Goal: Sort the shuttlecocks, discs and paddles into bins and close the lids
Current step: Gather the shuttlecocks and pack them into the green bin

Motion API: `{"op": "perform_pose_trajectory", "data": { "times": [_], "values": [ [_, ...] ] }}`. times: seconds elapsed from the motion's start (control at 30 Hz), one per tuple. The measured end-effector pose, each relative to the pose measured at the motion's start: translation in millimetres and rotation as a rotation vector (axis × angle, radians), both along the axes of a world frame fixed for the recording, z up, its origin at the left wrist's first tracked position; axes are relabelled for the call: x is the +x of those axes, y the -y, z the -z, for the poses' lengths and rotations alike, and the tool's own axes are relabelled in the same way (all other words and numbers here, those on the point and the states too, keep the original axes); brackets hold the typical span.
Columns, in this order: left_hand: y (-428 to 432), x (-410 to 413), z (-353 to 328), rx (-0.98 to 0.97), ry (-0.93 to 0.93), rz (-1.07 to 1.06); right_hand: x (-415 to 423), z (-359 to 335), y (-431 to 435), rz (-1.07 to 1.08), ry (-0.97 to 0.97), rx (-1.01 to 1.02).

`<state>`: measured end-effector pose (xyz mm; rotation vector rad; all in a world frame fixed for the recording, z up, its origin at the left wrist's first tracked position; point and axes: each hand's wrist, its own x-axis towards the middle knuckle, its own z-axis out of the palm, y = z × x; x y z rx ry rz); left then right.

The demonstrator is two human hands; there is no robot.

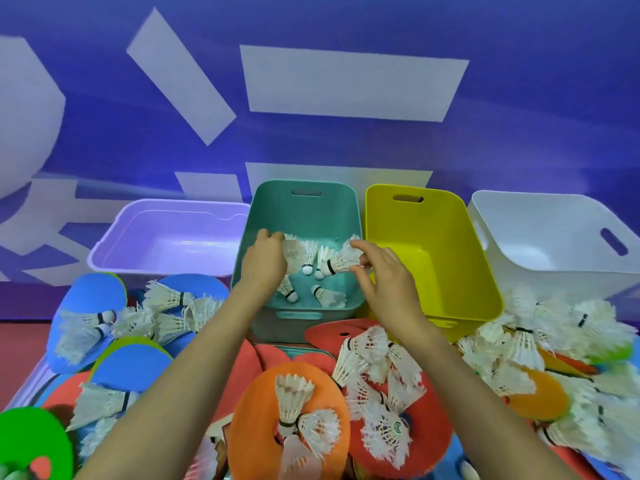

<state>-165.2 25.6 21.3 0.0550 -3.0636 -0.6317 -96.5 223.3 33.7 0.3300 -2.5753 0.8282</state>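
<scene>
Both our hands are over the teal bin (304, 209).
Our right hand (381, 275) pinches a shuttlecock (341, 259) by its feathers. Our left hand (265, 259) curls beside more feathers; we cannot tell whether it grips them. Two other shuttlecocks (327, 295) lie on the bin floor, and many cover the discs (256, 410) near us.

Four bins stand in a row at the back: one lilac bin (156, 223), one teal bin (304, 213), one yellow bin (433, 237) and one white bin (536, 230). I count six shuttlecocks (327, 294) inside the teal one, two of them held by the two hands, one in the left hand (265, 258) and one in the right hand (384, 275). Out front, the loose shuttlecocks (294, 393), well over twenty, and the coloured discs and paddles (252, 427) overlap too much for an exact count.
</scene>
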Motion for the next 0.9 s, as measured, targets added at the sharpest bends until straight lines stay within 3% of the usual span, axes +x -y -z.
{"op": "perform_pose_trajectory", "data": {
  "times": [0.13,0.43,0.53,0.77,0.9],
  "values": [
    [-2.8,-20.5,13.9,0.048,0.222,0.055,-29.6,3.4,6.6,-0.011,0.081,0.105],
    [22.2,9.3,25.7,0.141,0.015,0.103,-130.9,24.6,48.8,0.095,0.338,0.369],
    [24.8,14.0,28.5,0.164,-0.025,0.114,-141.0,30.9,56.5,0.121,0.421,0.354],
    [7.8,27.8,26.2,0.162,-0.062,0.15,-92.1,21.6,31.6,0.034,0.26,0.254],
    [-14.2,49.7,14.4,0.274,-0.333,0.172,-38.2,12.4,7.7,0.043,0.057,0.094]
  ]
}}
